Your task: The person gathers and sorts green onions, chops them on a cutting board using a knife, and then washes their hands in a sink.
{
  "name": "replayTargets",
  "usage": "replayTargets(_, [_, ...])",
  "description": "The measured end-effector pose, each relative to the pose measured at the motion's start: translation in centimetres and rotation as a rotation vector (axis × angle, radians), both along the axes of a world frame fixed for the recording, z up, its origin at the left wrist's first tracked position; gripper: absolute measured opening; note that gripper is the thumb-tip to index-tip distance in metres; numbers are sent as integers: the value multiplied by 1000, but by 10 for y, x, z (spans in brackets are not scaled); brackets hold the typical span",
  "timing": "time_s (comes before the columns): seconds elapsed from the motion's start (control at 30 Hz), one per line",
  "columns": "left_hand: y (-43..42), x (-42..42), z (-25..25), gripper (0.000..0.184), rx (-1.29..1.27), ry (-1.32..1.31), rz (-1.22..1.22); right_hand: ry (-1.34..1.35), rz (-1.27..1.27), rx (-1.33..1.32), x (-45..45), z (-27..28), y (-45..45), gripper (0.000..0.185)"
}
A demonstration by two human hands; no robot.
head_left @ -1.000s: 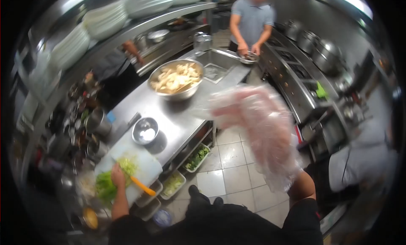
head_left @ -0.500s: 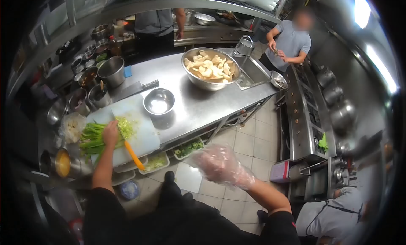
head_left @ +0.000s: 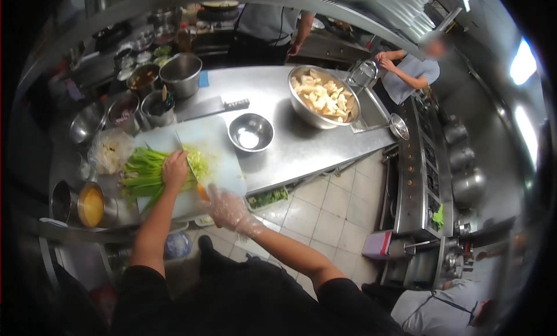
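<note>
A bunch of green onions (head_left: pixel 145 172) lies across the white cutting board (head_left: pixel 225 156), with finely chopped pieces (head_left: pixel 200 162) beside it. My bare left hand (head_left: pixel 174 169) is closed over the bunch, right beside the knife. The knife (head_left: pixel 202 192) has an orange handle, and its narrow blade lies between the bunch and the chopped pieces. My right hand (head_left: pixel 227 208), in a see-through plastic glove, is closed around the handle's end, which it partly hides. Behind the board's right corner stands a steel bowl (head_left: pixel 250 133).
A large bowl of pale chunks (head_left: pixel 322 98) stands near the sink (head_left: pixel 371 109). A cleaver (head_left: pixel 214 108) lies behind the board. Pots (head_left: pixel 181 75) and a plastic bag (head_left: pixel 110 150) line the left. Three people are nearby, one at the stove (head_left: pixel 415 156).
My right hand has come left and down from above the floor onto the knife handle and closed on it. My left hand stays on the green onions. The view has shifted.
</note>
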State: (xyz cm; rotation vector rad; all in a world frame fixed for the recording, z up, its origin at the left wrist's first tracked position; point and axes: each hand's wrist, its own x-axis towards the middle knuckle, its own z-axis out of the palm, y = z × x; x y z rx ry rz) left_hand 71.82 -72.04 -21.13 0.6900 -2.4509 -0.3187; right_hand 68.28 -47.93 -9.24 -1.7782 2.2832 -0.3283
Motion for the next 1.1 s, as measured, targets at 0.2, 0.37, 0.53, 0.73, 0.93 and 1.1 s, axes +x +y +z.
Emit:
replayTargets(0.2, [-12,-8,-16,33,-16,34,-28,94,-155,-31,-15,-139,-49,31])
replayTargets(0.37, [-3,-4,6,37,175,79,-6,-91,-204,-68,-6,-63,-75,21])
replayTargets(0.53, [-6,0,23,39,491,174,-32,-277,-403,-13,-11,-53,-80,31])
replayTargets(0.73, [-19,11,30,28,41,-104,-57,-236,-298,11,-20,-51,-85,23])
replayTargets(0.93, [-22,12,1,26,60,26,-62,-318,-440,63,-14,-29,-92,17])
replayTargets(1.1, [-23,9,-2,19,56,45,-83,427,104,295,-18,-9,-80,21])
